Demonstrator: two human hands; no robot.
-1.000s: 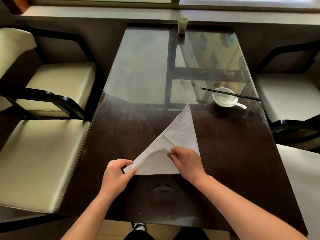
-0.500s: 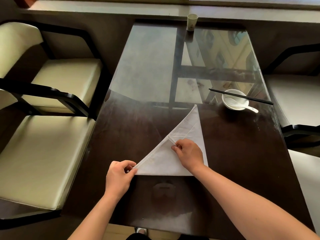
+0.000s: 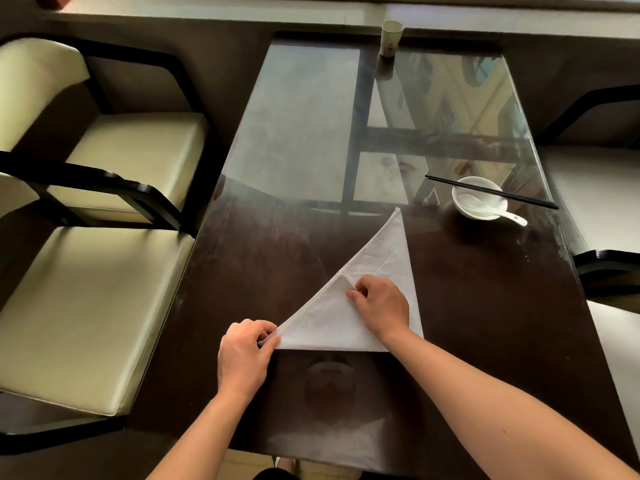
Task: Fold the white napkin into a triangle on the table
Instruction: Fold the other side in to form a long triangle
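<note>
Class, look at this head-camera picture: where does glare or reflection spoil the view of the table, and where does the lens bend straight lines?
Head view: the glass table mirrors a bright window across its far half, washing out the surface near the paper cup; a dim reflection sits below the white napkin; the chair edges bow outward at the left, wide-angle distortion; both hands look sharp.

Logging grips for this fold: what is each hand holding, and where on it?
Left hand pinches the napkin at its near-left corner. Right hand grips a fold on the slanted edge.

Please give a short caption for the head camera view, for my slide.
Both hands, left hand and right hand, press a white napkin into a triangle.
</note>
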